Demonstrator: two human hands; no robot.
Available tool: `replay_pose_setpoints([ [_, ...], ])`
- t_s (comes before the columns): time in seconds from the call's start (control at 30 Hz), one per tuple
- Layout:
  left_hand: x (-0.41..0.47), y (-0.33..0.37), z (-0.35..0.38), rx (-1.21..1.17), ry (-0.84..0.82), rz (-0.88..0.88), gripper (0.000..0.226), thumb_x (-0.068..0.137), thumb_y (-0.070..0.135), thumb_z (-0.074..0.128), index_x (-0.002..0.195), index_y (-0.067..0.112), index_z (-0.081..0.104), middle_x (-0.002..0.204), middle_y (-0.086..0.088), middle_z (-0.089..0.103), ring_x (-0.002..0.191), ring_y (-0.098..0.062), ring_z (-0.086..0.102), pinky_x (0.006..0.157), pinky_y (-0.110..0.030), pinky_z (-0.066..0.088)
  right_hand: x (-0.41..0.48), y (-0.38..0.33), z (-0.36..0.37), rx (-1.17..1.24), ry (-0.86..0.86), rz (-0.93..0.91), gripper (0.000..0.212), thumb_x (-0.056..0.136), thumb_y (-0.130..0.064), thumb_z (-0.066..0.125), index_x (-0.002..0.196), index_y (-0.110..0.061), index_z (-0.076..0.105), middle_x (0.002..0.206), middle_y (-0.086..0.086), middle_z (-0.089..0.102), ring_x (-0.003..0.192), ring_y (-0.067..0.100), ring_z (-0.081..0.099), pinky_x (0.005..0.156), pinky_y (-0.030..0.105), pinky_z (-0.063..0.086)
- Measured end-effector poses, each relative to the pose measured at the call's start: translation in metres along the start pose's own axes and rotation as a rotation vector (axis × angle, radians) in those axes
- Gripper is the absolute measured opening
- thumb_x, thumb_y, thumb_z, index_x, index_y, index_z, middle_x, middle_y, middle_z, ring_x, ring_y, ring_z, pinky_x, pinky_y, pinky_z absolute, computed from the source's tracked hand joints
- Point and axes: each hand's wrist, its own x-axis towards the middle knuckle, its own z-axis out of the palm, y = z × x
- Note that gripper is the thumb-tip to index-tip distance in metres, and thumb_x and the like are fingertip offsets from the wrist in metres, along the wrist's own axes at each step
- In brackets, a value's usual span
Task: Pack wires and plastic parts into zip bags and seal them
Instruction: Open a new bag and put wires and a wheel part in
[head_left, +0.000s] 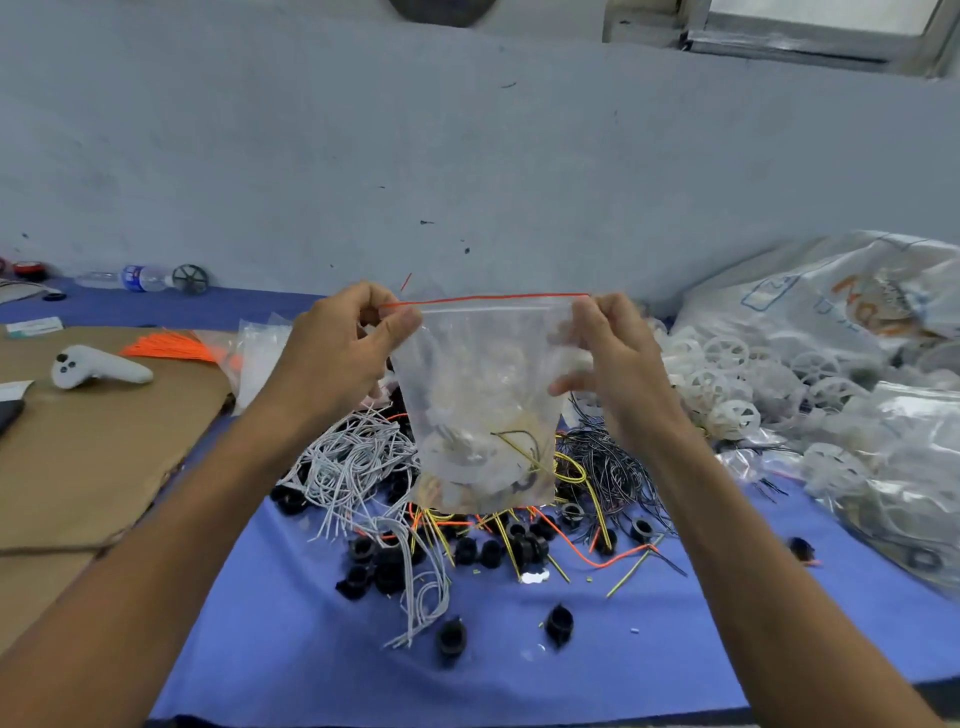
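head view: clear plastic zip bag with red top strip (480, 405) held up above loose wire pile (363, 457). left hand (337, 353) pinches left top corner, right hand (605, 364) grips right edge. next: pinch along strip end to end, keep wires below seal.

this looks like a small assembly and packing workshop. the table (291, 597), under a blue cloth, carries loose heaps of cut wires (358, 457), black plastic parts (384, 564) and white plastic wheels (722, 374), with bulging sacks (831, 312) of more stock piled at the right. a sheet of cardboard (104, 447) covers the left side as a work surface, and the far wall (467, 156) is bare, scuffed and marked.
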Motion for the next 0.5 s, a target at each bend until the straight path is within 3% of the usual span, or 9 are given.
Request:
replay_pose_setpoints([
  [0.07,-0.005,0.009,0.015,-0.149,-0.057,-0.015,0.016,0.096,0.035,0.062,0.084,0.027,0.056,0.071,0.009,0.065,0.048,-0.018,0.060,0.050,-0.033,0.054,-0.014,0.013,0.009,0.228,-0.010,0.157,0.018,0.099,-0.036,0.053,0.098,-0.019,0.055,0.112,0.011,0.066,0.098,0.022,0.068,0.047,0.033,0.053],
  [0.17,-0.013,0.011,0.029,-0.218,-0.116,-0.021,0.014,0.097,0.031,0.060,0.087,0.022,0.054,0.076,-0.001,0.066,0.056,-0.022,0.063,0.053,-0.038,0.056,-0.034,0.027,0.006,0.202,-0.087,0.186,0.012,0.095,-0.031,0.062,0.095,-0.019,0.064,0.088,0.007,0.067,0.077,0.018,0.063,0.049,0.029,0.050],
  [0.33,-0.018,0.007,0.037,-0.373,-0.097,-0.037,0.011,0.094,0.036,0.058,0.088,0.027,0.059,0.082,-0.007,0.068,0.060,-0.016,0.064,0.055,-0.024,0.056,-0.045,0.012,-0.030,0.126,-0.114,0.138,0.015,0.094,-0.027,0.062,0.084,-0.018,0.070,0.076,0.013,0.051,0.056,0.016,0.048,0.047,0.026,0.041],
  [0.4,-0.018,0.001,0.037,-0.339,-0.089,-0.003,0.014,0.096,0.039,0.056,0.095,0.028,0.063,0.087,-0.002,0.070,0.067,-0.014,0.067,0.060,-0.022,0.057,-0.042,0.002,-0.058,0.106,-0.019,0.120,0.023,0.098,-0.025,0.055,0.077,-0.023,0.064,0.069,0.002,0.055,0.055,0.012,0.054,0.041,0.023,0.040],
  [0.5,-0.030,-0.025,0.024,-0.261,-0.060,0.006,0.022,0.096,0.043,0.053,0.107,0.026,0.063,0.091,0.004,0.071,0.072,-0.011,0.069,0.065,-0.027,0.059,-0.028,-0.012,-0.124,0.038,0.278,0.147,0.023,0.101,-0.023,0.049,0.079,-0.023,0.056,0.066,-0.004,0.058,0.058,0.012,0.063,0.039,0.020,0.039],
])
